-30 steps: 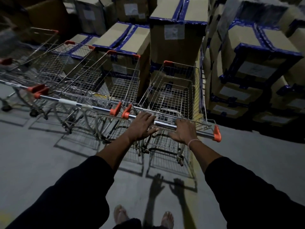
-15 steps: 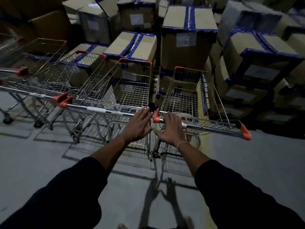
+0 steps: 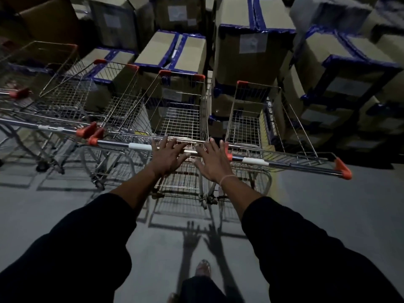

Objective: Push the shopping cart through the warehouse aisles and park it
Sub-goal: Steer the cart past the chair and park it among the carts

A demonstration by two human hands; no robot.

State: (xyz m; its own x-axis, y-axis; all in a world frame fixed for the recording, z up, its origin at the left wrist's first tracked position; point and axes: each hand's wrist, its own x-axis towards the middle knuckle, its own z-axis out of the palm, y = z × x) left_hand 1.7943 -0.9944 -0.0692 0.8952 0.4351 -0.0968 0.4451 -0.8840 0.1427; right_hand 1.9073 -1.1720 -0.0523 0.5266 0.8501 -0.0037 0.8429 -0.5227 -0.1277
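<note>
Cart (image 3: pixel 258 119) sits at the right end of the row of parked carts (image 3: pixel 122 106), nose against the stacked boxes (image 3: pixel 251 51), its handle (image 3: pixel 290 164) angled down toward the right. Looks parked or nearly so, but skewed against its neighbour

Left hand (image 3: pixel 167 157) is flat with fingers (image 3: pixel 175 143) spread over the handle of the next cart (image 3: pixel 181 114) to the left, gripping nothing. Right hand (image 3: pixel 213 162) is the same, fingers straight and splayed, hovering at the gap where the two handles meet; can't tell if either palm actually touches the bar

To finish cleanly, my read:
- square it up: right end of the handle trails back, so nudge that end forward until it lines up with the neighbour's bar
- push with flat palms low on the bar, short taps, not a shove; boxes are right at the nose and a hard hit could shift the stack
- watch the left red end cap (image 3: pixel 228 155), it sits right beside the neighbour's handle and could snag
- let go only once the wheels (image 3: pixel 209 201) stop rolling on the smooth floor (image 3: pixel 65 215)

Baskets: all the carts visible are empty wire, nothing inside. Boxes are closed, taped blue at the edges, white labels on the sides; contents not visible
</note>
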